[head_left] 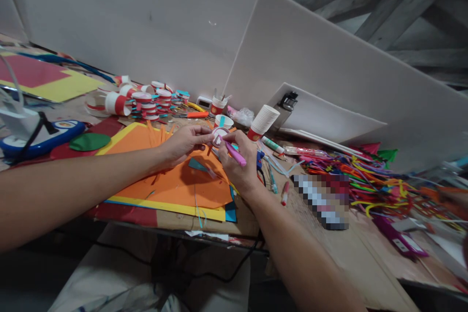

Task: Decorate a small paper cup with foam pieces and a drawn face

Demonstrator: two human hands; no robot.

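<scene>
My left hand pinches the rim of a small white paper cup held over the orange paper sheet. My right hand grips a pink craft knife whose tip touches the cup. Both hands are closed around what they hold. The orange sheet lies on yellow, blue and red sheets on the wooden table.
Several red-and-white decorated cups stand at the back. A stack of white cups, a bottle, a glue stick, a pile of pipe cleaners, a blue-white device and a green paper oval surround the sheets. White boards lean behind.
</scene>
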